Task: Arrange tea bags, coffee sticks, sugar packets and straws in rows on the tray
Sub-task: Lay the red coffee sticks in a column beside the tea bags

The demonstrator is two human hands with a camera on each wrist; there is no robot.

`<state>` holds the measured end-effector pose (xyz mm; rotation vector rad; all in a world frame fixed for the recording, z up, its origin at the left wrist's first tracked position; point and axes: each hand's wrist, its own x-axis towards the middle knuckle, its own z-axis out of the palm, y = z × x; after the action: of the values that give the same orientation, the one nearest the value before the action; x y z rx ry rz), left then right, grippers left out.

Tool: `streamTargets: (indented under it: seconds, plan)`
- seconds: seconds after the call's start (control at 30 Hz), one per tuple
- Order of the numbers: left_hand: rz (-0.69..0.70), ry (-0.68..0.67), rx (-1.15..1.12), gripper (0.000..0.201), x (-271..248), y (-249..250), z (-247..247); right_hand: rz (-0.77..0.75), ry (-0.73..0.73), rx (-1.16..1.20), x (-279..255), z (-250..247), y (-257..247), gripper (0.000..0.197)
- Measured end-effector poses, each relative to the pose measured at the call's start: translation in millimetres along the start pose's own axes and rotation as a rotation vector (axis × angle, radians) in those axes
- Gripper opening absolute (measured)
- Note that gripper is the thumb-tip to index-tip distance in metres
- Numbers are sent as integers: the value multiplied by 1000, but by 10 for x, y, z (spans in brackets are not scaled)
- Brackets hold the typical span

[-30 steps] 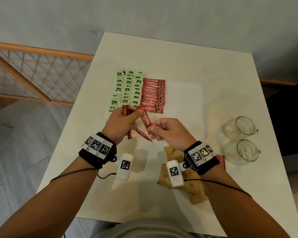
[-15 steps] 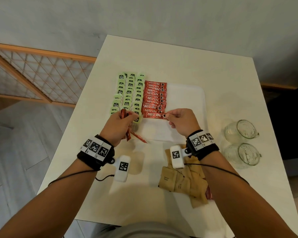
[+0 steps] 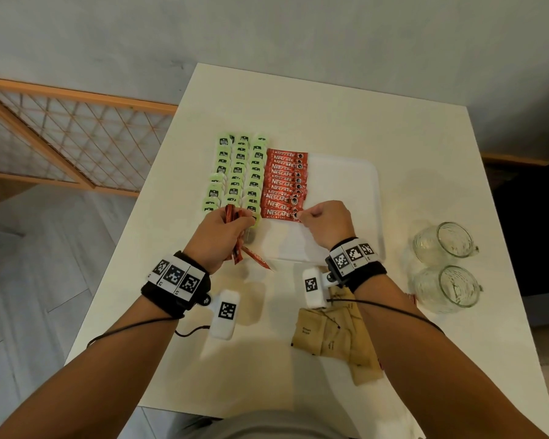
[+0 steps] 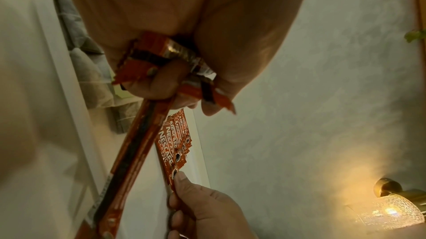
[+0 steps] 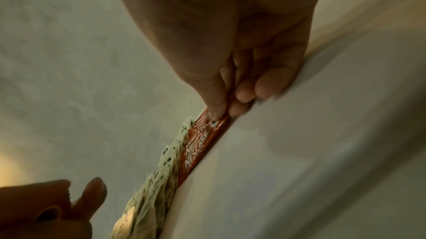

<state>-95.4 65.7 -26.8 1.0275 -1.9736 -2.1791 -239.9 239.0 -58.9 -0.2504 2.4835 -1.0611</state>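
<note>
On the white tray (image 3: 346,185) lie rows of green tea bags (image 3: 235,172) and, to their right, a row of red coffee sticks (image 3: 284,182). My right hand (image 3: 325,221) pinches the right end of the nearest coffee stick (image 3: 279,214), which lies flat at the near end of that row; the pinch shows in the right wrist view (image 5: 216,115). My left hand (image 3: 222,236) grips a bundle of loose coffee sticks (image 3: 235,251), seen close in the left wrist view (image 4: 138,133), just left of the row over the nearest tea bags.
Brown sugar packets (image 3: 333,337) lie in a heap on the white table (image 3: 298,115) under my right forearm. Two glass mugs (image 3: 442,239) stand at the right, off the tray. The tray's right half is bare.
My right hand carried one coffee stick from the left hand's bundle to the near end of the red row and laid it flat there. The left hand shifted forward slightly.
</note>
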Motion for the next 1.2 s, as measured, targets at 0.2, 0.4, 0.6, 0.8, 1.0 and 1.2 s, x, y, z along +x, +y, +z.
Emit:
streamTargets:
  seconds: [0.2, 0.4, 0.6, 0.8, 1.0, 1.2]
  plan:
    - [-4, -1, -9, 8, 14, -21, -29, 12, -8, -76, -15, -1, -18, 33]
    - [-12, -2, -8, 6, -13, 27, 1, 16, -9, -131, -11, -19, -56, 44]
    - [-44, 4, -57, 8, -34, 81, 33, 24, 20, -64, -79, -51, -43, 28]
    - [-79, 18, -160, 12, -45, 144, 29, -175, -158, 69, -403, -107, -86, 28]
    - [15, 18, -207, 8, -56, 156, 65, -201, -424, 143, -579, -25, -65, 37]
    - [93, 25, -208, 12, -82, 195, 109, -259, -402, 242, -599, -25, -63, 13]
